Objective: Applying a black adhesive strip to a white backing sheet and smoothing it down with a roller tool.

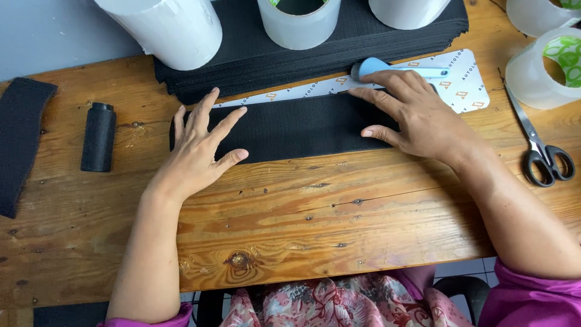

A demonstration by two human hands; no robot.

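I sit at a wooden table [339,212] with knots in it. A long black strip [302,127] lies flat in front of me, on top of a white backing sheet [463,91] that sticks out on the right. My left hand [203,148] rests on the left end of the strip with its fingers [227,124] spread wide, holding nothing. My right hand [417,118] presses on the right end, and its fingers are closed around a blue tool [393,69] at the strip's top edge. The strip looks soft, thin and light, so I think it would bend and slide easily; flat palms at both ends seem best. Scissors [541,151] lie to my right, near tape rolls [541,66]. A small black tube [98,136] lies to my left.
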